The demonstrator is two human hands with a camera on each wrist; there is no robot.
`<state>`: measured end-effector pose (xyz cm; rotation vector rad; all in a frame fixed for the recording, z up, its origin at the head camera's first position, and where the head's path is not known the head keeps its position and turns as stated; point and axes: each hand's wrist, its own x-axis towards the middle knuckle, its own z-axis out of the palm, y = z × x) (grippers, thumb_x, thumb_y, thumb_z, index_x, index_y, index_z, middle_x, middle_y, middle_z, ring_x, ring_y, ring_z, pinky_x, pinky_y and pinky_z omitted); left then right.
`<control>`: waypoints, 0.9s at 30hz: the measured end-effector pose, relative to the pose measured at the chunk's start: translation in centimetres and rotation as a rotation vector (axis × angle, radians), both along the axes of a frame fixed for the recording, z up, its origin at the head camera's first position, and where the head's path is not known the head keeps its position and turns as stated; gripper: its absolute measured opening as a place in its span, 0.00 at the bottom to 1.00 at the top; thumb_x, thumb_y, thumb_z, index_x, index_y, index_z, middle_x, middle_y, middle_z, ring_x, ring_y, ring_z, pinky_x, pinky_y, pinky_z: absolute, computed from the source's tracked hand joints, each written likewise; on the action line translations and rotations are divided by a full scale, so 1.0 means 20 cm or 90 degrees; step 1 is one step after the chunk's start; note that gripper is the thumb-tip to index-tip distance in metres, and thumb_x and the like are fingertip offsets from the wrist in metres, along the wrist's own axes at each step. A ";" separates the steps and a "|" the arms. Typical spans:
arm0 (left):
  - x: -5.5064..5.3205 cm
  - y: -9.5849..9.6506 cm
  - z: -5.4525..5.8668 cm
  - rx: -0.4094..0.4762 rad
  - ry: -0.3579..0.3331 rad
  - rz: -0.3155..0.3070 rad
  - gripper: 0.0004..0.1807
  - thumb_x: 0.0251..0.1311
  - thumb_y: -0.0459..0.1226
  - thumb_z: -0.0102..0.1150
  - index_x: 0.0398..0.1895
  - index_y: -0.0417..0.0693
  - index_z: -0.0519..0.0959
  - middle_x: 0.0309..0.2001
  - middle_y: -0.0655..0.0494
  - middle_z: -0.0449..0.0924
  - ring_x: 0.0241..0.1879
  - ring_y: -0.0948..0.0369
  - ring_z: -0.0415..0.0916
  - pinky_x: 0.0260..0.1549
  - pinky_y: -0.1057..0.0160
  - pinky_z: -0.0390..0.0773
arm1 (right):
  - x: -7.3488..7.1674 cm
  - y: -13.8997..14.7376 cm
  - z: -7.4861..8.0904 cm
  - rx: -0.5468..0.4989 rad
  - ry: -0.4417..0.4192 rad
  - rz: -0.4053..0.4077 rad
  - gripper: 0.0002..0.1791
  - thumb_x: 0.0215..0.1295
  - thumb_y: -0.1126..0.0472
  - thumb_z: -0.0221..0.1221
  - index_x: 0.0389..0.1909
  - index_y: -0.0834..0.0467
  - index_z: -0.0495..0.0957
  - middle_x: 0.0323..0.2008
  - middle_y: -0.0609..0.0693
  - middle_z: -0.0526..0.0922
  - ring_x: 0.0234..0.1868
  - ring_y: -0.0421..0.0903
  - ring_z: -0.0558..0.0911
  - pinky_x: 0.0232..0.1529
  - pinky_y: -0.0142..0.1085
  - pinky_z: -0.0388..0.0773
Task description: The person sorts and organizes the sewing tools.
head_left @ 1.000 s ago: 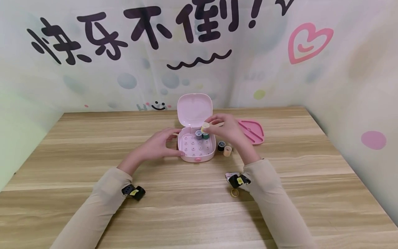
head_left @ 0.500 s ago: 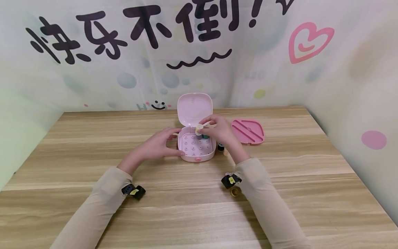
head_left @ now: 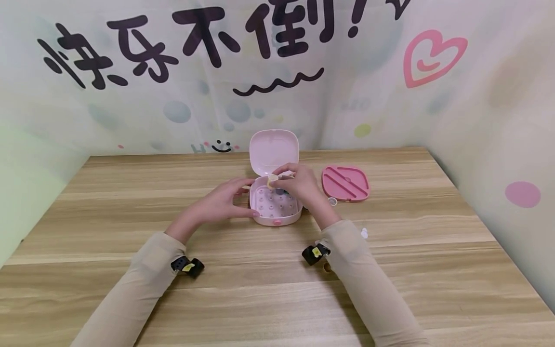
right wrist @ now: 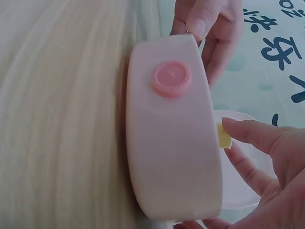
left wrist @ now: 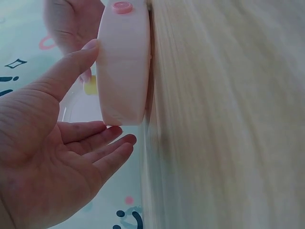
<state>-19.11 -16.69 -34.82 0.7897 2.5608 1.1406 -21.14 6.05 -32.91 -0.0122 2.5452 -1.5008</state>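
In the head view, a small pink sewing box (head_left: 277, 221) stands with its lid raised and rows of pegs inside. My left hand (head_left: 218, 205) holds the box's left side, thumb at the front corner and fingers at the rear; the left wrist view has this thumb (left wrist: 78, 62) on the rim. Between thumb and fingers, my right hand (head_left: 303, 187) pinches a yellow thread spool (head_left: 271, 181) over the back row. A grey spool (head_left: 279, 192) sits beside it, partly covered by the right hand. In the right wrist view the yellow spool (right wrist: 224, 136) shows above the rim.
A darker pink slotted tray (head_left: 346, 183) lies right of the box, with a small round whitish piece (head_left: 332, 201) by its front edge. A small white item (head_left: 364, 233) lies by the right sleeve, and a gold ring-like piece (head_left: 327, 267) is partly hidden under the right wrist.
My right hand has moved left across the box with the yellow spool, from above the green spool past the grey one. The box has shifted very slightly; the left hand keeps its hold.
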 end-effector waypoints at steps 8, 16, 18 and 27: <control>0.00 0.00 0.00 0.008 -0.001 0.003 0.43 0.60 0.37 0.76 0.75 0.32 0.67 0.71 0.34 0.72 0.69 0.36 0.73 0.72 0.41 0.73 | -0.01 -0.04 -0.01 -0.005 0.001 0.004 0.14 0.64 0.63 0.73 0.49 0.60 0.86 0.64 0.59 0.81 0.64 0.55 0.80 0.66 0.47 0.79; 0.00 0.01 0.00 0.000 -0.003 0.004 0.43 0.60 0.37 0.76 0.75 0.31 0.67 0.72 0.34 0.71 0.69 0.36 0.73 0.72 0.41 0.73 | -0.01 -0.04 -0.03 -0.007 -0.004 0.016 0.13 0.63 0.66 0.73 0.48 0.62 0.86 0.61 0.59 0.84 0.68 0.56 0.79 0.71 0.48 0.76; 0.00 0.01 0.00 -0.002 -0.002 0.004 0.43 0.61 0.38 0.76 0.75 0.31 0.67 0.71 0.34 0.71 0.69 0.35 0.73 0.72 0.41 0.73 | -0.01 -0.04 -0.04 -0.007 0.001 0.017 0.13 0.62 0.67 0.73 0.47 0.62 0.87 0.59 0.59 0.85 0.66 0.56 0.80 0.70 0.48 0.77; 0.01 0.01 0.01 -0.009 -0.010 0.011 0.43 0.60 0.38 0.76 0.76 0.33 0.67 0.71 0.35 0.72 0.70 0.37 0.72 0.72 0.41 0.73 | -0.02 -0.05 -0.07 0.047 0.049 0.027 0.12 0.62 0.67 0.74 0.46 0.62 0.88 0.52 0.58 0.89 0.60 0.55 0.84 0.63 0.46 0.82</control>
